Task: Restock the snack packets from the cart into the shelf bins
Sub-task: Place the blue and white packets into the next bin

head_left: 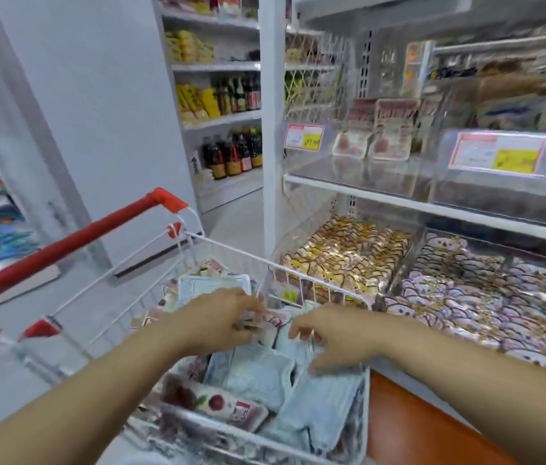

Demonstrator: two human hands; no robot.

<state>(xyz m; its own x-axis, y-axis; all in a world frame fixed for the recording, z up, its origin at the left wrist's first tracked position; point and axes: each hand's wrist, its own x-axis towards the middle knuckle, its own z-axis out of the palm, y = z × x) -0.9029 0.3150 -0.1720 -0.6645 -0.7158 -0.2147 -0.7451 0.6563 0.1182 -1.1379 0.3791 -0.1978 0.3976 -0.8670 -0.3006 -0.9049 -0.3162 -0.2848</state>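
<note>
While both hands are down inside the wire cart [315, 284], the head view shows the picking step of the restock under way. The left hand [221, 318] is curled around a small bunch of pink-and-white snack packets [266, 325] near the middle of the cart, apparently gathering several so one trip fills more of a bin. The right hand [335, 337] lies with fingers spread and bent over pale blue-grey packets [258, 374] by the cart's right edge; blur hides whether it grips one or only steadies the heap. A red fruit-print packet [221, 404] lies at the near edge. The cart stands just beside the shelf bins [412, 260], which keeps the reach short. The lower bins are full of gold packets [349, 253] and purple packets [483, 290]. The upper bin [349, 172] holds only a few pink packs [375, 135], so it is probably the one to fill.
</note>
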